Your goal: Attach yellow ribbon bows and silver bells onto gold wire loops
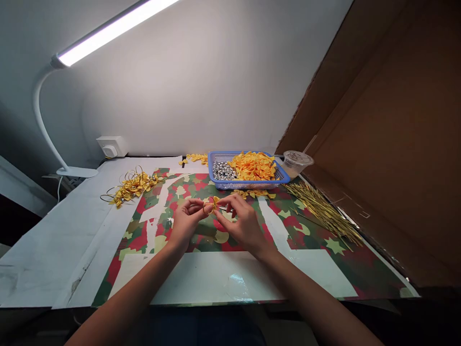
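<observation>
Over the middle of the camouflage-patterned mat, my left hand [187, 221] and my right hand [241, 221] meet with their fingertips closed. Between them is a small gold bow [215, 200] with a thin gold cord looped through or around it. My left fingers pinch the cord's side, while my right fingers grip the bow's side. A thin shiny piece shows by the right fingers, too small to name. Just behind stands a blue plastic basket [248, 183] with yellow bows [254, 166] and small silver balls [224, 171].
Left of the mat lies a pile of gold bows with cord loops [135, 186]. Gold cords [324, 211] are bundled at the right, beside a cardboard wall [389, 144]. A lidded clear tub [297, 163] stands by the basket. A lamp [77, 171] is at the far left.
</observation>
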Motion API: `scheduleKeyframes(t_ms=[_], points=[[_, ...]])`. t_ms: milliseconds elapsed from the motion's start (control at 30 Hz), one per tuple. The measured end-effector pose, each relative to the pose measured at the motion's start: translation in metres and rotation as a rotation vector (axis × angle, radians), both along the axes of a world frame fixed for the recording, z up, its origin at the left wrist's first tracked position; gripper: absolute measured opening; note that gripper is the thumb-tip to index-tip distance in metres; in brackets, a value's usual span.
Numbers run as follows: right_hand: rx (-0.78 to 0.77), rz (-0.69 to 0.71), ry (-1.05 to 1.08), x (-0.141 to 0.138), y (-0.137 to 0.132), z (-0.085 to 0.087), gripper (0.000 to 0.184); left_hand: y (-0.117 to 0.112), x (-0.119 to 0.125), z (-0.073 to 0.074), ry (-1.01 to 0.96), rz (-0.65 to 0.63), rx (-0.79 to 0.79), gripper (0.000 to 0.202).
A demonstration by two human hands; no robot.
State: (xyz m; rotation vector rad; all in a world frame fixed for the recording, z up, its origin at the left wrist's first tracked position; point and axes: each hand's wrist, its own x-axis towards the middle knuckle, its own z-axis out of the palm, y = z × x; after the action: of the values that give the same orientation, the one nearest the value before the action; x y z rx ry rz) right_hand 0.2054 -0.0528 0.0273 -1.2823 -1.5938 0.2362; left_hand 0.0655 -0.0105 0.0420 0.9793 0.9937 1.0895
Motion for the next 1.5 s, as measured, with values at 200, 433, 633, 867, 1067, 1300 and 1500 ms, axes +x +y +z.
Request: scheduleKeyframes(t_ms=[200,433,633,867,1067,1300,1500], points=[[-0.035,-0.013,0.002,0.0,-0.0001,-0.0007,0.007,-0.0021,0.0012,0.0006,0.008,-0.037,0.036,0.031],[-0.036,-0.046,0.051,-0.0004,-0.002,0.0016,0.011,-0.0009,0.0002,-0.0027,0.014,-0.053,0.058,0.03],[-0.167,-0.003,0.241,0.0001,0.0004,0.0013,0.016,-0.0008,0.0006,-0.0031,0.011,-0.062,0.067,0.028],[-0.252,0.017,0.373,0.0003,0.0029,0.0019,0.018,-0.0008,0.001,-0.0053,0.017,-0.056,0.088,0.028],[-0.274,0.024,0.386,0.0001,0.0027,0.0028,0.018,-0.0007,0.0006,-0.0075,0.05,-0.073,0.124,0.026],[-0.284,0.027,0.373,0.0006,0.0036,-0.0011,0.018,-0.0015,0.0013,-0.005,0.079,-0.068,0.137,0.03],[-0.278,0.046,0.352,0.0008,0.0035,-0.0009,0.019,-0.0007,0.0011,-0.004,0.069,-0.036,0.088,0.033]])
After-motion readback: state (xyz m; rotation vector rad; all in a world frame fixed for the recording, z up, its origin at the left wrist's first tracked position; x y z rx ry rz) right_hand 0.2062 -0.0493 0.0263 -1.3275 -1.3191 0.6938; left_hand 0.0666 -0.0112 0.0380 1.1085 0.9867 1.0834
